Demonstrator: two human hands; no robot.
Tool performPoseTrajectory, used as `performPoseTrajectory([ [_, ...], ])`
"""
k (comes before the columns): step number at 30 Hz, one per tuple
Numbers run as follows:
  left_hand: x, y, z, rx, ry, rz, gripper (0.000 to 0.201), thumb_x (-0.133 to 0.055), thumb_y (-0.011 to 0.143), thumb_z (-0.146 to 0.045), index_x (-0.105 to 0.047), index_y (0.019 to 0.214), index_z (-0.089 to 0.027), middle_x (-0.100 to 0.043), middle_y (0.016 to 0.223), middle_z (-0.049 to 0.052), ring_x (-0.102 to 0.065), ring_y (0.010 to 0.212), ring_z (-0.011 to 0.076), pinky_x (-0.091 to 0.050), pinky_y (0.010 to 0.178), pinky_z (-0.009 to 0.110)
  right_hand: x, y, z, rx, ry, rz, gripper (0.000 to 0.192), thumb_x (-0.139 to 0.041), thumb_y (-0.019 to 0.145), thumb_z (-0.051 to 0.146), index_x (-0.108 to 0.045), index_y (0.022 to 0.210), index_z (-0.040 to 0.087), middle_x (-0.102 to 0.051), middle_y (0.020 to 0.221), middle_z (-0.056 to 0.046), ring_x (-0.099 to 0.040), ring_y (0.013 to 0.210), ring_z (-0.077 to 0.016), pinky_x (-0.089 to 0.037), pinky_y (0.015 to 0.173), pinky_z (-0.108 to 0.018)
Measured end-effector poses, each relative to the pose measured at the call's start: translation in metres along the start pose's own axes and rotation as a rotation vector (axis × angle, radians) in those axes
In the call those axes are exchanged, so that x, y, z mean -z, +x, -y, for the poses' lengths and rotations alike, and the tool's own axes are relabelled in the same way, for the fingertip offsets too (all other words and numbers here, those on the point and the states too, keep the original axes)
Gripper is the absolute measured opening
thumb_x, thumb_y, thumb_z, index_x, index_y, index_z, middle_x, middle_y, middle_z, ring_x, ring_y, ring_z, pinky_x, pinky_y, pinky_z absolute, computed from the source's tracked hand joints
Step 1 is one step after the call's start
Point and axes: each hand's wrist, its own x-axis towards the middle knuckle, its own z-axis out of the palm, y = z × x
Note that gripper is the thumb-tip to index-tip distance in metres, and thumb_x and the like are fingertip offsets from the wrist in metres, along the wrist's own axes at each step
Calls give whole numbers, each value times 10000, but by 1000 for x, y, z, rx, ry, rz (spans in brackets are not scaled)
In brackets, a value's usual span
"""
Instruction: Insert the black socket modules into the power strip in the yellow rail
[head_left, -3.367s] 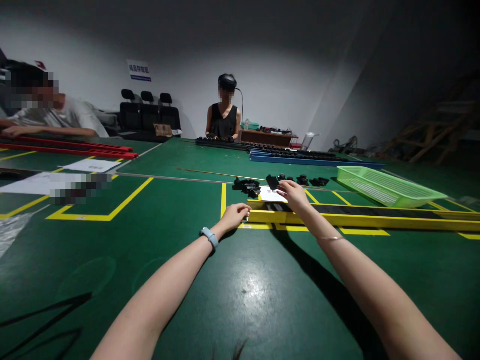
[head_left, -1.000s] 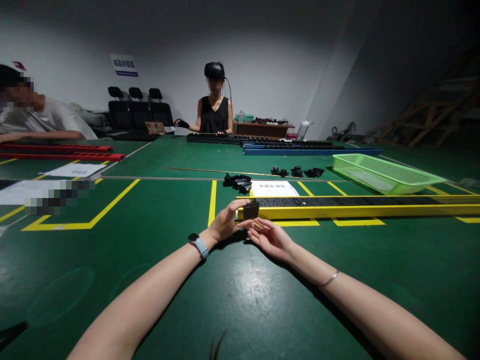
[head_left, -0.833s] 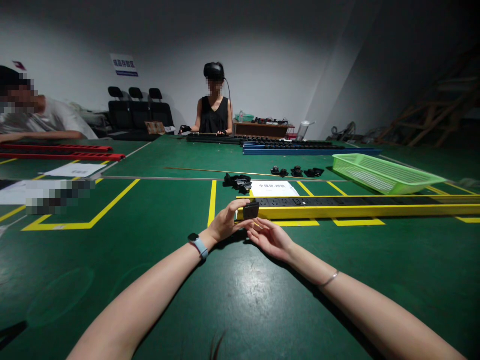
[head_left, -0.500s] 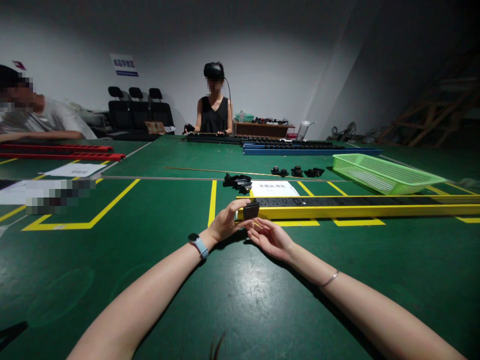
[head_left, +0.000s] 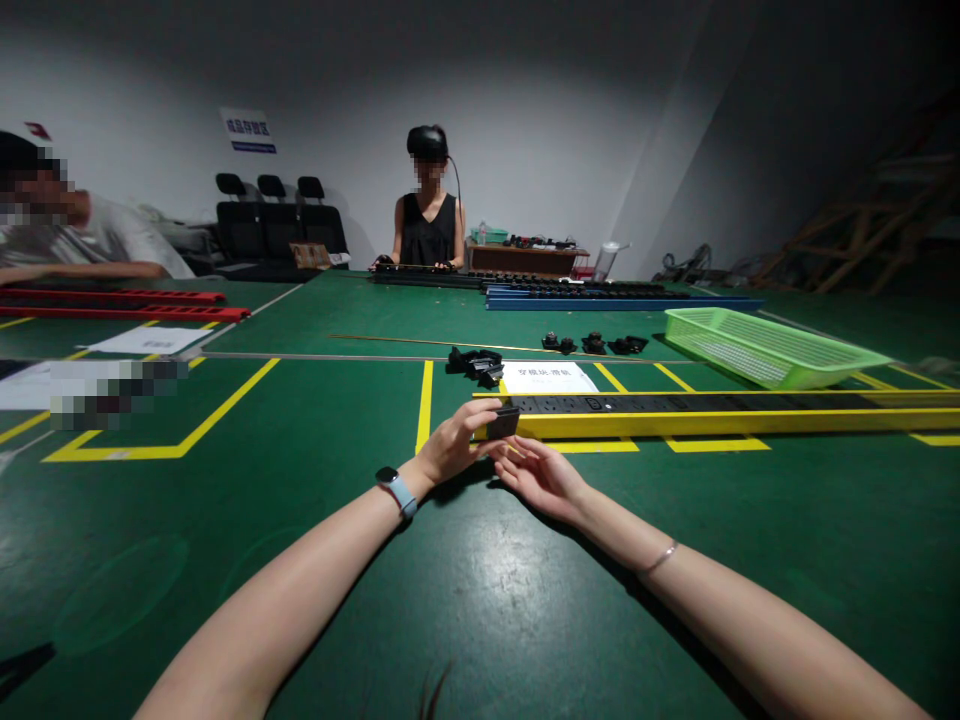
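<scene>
My left hand [head_left: 451, 447] pinches a small black module [head_left: 502, 423] between thumb and fingers at the left end of a long yellow rail [head_left: 720, 421]. The rail holds a row of black modules [head_left: 645, 403]. Just below the held module lies my right hand [head_left: 541, 478], palm up with fingers spread, holding nothing. Behind the rail lie a white paper label [head_left: 547, 377] and a pile of black parts [head_left: 476, 364]. More black parts [head_left: 592, 344] sit farther back.
A green mesh basket [head_left: 772, 349] stands at the right. A blue rail [head_left: 615, 297] and red rails [head_left: 120, 304] lie across the green table [head_left: 480, 590]. A person in black stands at the far side; another leans at the left. Papers [head_left: 146, 341] lie left.
Since 3.4 s ago my right hand left the parts behind the rail and came down under my left hand, which now grips a black module. Over the last second the module tipped slightly.
</scene>
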Motion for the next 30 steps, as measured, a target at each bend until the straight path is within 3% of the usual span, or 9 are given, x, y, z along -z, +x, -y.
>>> performPoseTrajectory([
  [8,3,0,-3,38,44,46,438,-590,858,-221,-390,1248,-227,-504,1269,132,-506,1225,235,-521,951,462,1,0,0,3,10,5,145,-515,888,126,-624,978,94,-712,902,-93,-681,896,-167,-553,847,-295],
  [25,-1,-2,0,29,-65,12,490,-647,806,-160,-348,1185,-246,-507,1273,139,-512,1219,227,-502,950,444,-4,-1,0,18,-6,-43,173,-468,910,119,-634,949,87,-716,872,-92,-690,844,-168,-556,833,-296],
  [28,-3,-3,0,85,-106,-6,503,-663,795,-172,-347,1177,-255,-516,1268,126,-516,1214,226,-485,967,443,-5,-1,0,7,-14,-37,170,-470,910,122,-627,967,86,-714,882,-93,-693,844,-168,-557,828,-289],
  [30,-4,-4,1,215,-123,-86,537,-690,776,-201,-347,1187,-252,-520,1252,118,-530,1189,221,-477,973,426,-6,-2,0,-6,-26,-31,195,-469,912,129,-611,1038,87,-708,941,-106,-690,894,-174,-558,825,-283],
])
